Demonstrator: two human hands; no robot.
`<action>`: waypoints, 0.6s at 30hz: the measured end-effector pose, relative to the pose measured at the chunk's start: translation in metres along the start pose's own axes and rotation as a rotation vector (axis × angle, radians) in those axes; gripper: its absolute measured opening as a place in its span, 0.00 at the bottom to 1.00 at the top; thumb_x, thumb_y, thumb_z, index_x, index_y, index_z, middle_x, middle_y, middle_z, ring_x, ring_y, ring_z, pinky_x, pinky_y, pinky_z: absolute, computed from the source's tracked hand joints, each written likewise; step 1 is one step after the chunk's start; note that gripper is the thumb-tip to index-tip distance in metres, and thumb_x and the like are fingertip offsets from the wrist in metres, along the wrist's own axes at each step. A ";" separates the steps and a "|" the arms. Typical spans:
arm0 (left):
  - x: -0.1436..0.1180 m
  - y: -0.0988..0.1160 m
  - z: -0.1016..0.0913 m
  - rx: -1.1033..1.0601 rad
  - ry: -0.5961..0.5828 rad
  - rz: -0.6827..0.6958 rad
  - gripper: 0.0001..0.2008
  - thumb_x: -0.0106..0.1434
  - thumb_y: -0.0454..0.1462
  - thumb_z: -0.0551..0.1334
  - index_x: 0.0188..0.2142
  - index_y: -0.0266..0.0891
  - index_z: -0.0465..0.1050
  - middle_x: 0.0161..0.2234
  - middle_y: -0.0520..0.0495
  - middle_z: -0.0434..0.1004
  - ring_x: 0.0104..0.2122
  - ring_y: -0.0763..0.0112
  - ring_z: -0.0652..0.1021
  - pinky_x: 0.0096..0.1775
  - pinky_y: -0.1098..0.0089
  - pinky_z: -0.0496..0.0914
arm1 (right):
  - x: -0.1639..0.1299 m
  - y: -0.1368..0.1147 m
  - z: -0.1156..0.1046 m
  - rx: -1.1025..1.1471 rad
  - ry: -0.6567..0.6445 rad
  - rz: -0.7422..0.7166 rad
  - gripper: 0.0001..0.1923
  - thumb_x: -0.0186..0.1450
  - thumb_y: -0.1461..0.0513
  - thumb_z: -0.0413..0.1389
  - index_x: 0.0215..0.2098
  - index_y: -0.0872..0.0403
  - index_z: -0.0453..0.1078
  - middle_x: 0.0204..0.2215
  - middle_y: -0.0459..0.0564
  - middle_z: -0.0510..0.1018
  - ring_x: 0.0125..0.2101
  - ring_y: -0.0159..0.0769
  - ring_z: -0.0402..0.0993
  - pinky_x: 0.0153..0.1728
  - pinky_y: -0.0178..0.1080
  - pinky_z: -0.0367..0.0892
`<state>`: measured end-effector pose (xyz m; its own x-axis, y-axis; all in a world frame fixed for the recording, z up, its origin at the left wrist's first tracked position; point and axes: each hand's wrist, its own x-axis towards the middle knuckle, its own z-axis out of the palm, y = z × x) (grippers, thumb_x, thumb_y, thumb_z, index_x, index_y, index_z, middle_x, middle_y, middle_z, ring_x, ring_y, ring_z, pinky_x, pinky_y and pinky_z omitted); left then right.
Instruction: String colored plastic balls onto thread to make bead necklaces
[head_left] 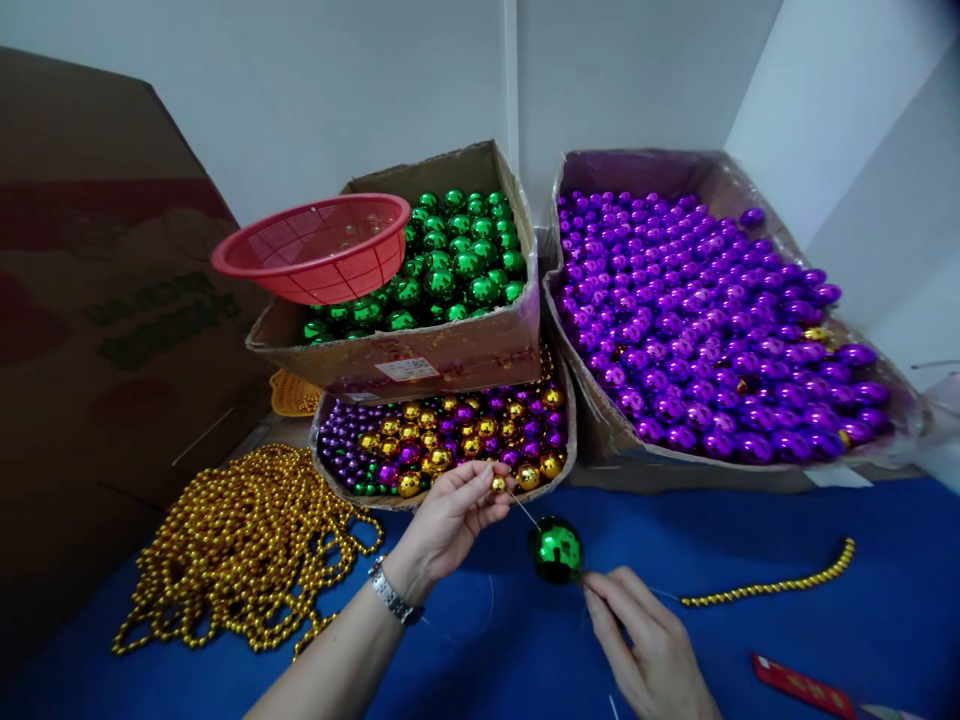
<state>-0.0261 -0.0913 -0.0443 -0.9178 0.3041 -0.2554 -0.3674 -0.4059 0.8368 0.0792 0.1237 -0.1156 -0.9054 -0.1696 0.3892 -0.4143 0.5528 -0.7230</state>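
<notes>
While heaped, purple balls (697, 330) in box (750, 190).

A red mesh basket (319, 245) rests tilted on the left rim of a cardboard box of green balls (450, 262). That box sits atop a lower box of mixed gold and purple balls (457, 440). To the right, a larger plastic-lined box of purple balls (705, 320) stands just beside both. A heap of gold bead chain (244, 550) lies on the blue table cover (787, 640) at left. An orange basket (292, 395) shows partly behind the heap. A brown carton (97, 300) stands at far left. A red flat object (802, 687) lies at lower right, its nature indeterminable.
</notes>
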 end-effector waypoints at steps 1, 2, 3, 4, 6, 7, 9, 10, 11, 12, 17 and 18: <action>0.000 -0.001 0.000 -0.016 0.008 -0.007 0.09 0.59 0.37 0.64 0.38 0.33 0.73 0.35 0.44 0.76 0.29 0.76 0.76 0.32 0.77 0.73 | 0.000 0.000 0.000 0.000 0.000 0.001 0.12 0.69 0.64 0.44 0.46 0.53 0.68 0.29 0.49 0.70 0.28 0.33 0.70 0.31 0.34 0.66; 0.000 -0.002 0.000 -0.030 0.015 -0.009 0.09 0.59 0.37 0.64 0.38 0.33 0.73 0.35 0.44 0.76 0.29 0.76 0.76 0.32 0.77 0.73 | 0.000 0.001 0.001 0.000 -0.001 0.000 0.12 0.69 0.64 0.44 0.46 0.53 0.68 0.30 0.50 0.70 0.28 0.33 0.70 0.31 0.34 0.66; -0.001 -0.003 -0.001 -0.042 0.019 -0.008 0.09 0.59 0.37 0.63 0.38 0.33 0.72 0.35 0.43 0.76 0.28 0.76 0.76 0.31 0.77 0.73 | 0.000 0.001 0.002 0.000 -0.002 -0.001 0.12 0.69 0.64 0.44 0.46 0.53 0.68 0.30 0.50 0.70 0.28 0.33 0.70 0.31 0.34 0.66; -0.001 -0.004 -0.001 -0.050 0.022 -0.011 0.09 0.60 0.37 0.63 0.38 0.33 0.72 0.35 0.43 0.76 0.28 0.76 0.76 0.31 0.77 0.73 | 0.000 0.001 0.002 0.000 -0.004 -0.002 0.12 0.69 0.64 0.44 0.46 0.53 0.67 0.30 0.50 0.70 0.29 0.33 0.70 0.31 0.34 0.66; -0.001 -0.006 -0.001 -0.056 0.026 -0.017 0.09 0.60 0.38 0.62 0.38 0.33 0.72 0.34 0.43 0.76 0.28 0.76 0.77 0.30 0.76 0.73 | 0.000 0.001 0.003 0.000 -0.011 -0.004 0.12 0.69 0.64 0.44 0.46 0.53 0.67 0.30 0.50 0.70 0.29 0.33 0.70 0.31 0.35 0.66; -0.002 -0.006 -0.001 -0.058 0.026 -0.020 0.09 0.61 0.38 0.62 0.38 0.34 0.72 0.34 0.43 0.76 0.28 0.75 0.77 0.30 0.76 0.73 | 0.000 0.001 0.003 0.000 -0.014 -0.005 0.12 0.69 0.64 0.44 0.47 0.53 0.67 0.30 0.50 0.70 0.29 0.33 0.70 0.31 0.34 0.66; -0.003 -0.007 0.000 -0.064 0.034 -0.024 0.09 0.61 0.39 0.62 0.38 0.34 0.71 0.34 0.44 0.76 0.28 0.76 0.76 0.30 0.75 0.73 | 0.000 0.001 0.003 -0.006 -0.021 -0.011 0.12 0.69 0.64 0.44 0.47 0.53 0.67 0.29 0.50 0.70 0.28 0.33 0.70 0.31 0.34 0.66; -0.003 -0.007 0.000 -0.067 0.043 -0.023 0.09 0.60 0.39 0.62 0.37 0.34 0.71 0.34 0.45 0.75 0.28 0.76 0.76 0.31 0.75 0.73 | 0.000 0.001 0.004 -0.009 -0.026 -0.020 0.12 0.69 0.64 0.44 0.47 0.53 0.67 0.29 0.50 0.70 0.29 0.33 0.70 0.31 0.34 0.66; -0.004 -0.008 0.001 -0.071 0.056 -0.022 0.09 0.60 0.38 0.63 0.37 0.35 0.71 0.34 0.45 0.75 0.28 0.75 0.77 0.31 0.75 0.73 | 0.000 0.001 0.004 -0.015 -0.031 -0.030 0.12 0.69 0.64 0.44 0.47 0.53 0.67 0.30 0.50 0.70 0.29 0.33 0.70 0.31 0.34 0.67; -0.004 -0.008 0.002 -0.072 0.071 -0.021 0.09 0.59 0.38 0.64 0.37 0.35 0.71 0.33 0.46 0.75 0.29 0.75 0.77 0.32 0.75 0.73 | -0.001 0.001 0.005 -0.023 -0.033 -0.039 0.12 0.69 0.64 0.44 0.47 0.53 0.67 0.30 0.50 0.70 0.29 0.33 0.70 0.31 0.34 0.67; -0.005 -0.010 0.005 -0.064 0.120 0.003 0.09 0.57 0.37 0.66 0.36 0.35 0.71 0.32 0.47 0.75 0.31 0.73 0.77 0.34 0.75 0.73 | -0.001 0.003 0.008 -0.056 -0.007 -0.049 0.12 0.69 0.64 0.44 0.45 0.54 0.68 0.29 0.50 0.70 0.27 0.33 0.70 0.30 0.34 0.67; -0.006 -0.010 0.005 -0.063 0.122 0.010 0.09 0.57 0.37 0.66 0.35 0.35 0.71 0.32 0.47 0.75 0.31 0.73 0.78 0.34 0.74 0.73 | -0.001 0.003 0.008 -0.059 -0.008 -0.044 0.13 0.69 0.64 0.44 0.44 0.54 0.69 0.28 0.50 0.70 0.27 0.33 0.70 0.30 0.34 0.67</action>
<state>-0.0163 -0.0845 -0.0484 -0.9315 0.1939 -0.3077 -0.3634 -0.4629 0.8085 0.0783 0.1188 -0.1228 -0.8871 -0.2015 0.4152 -0.4481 0.5915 -0.6704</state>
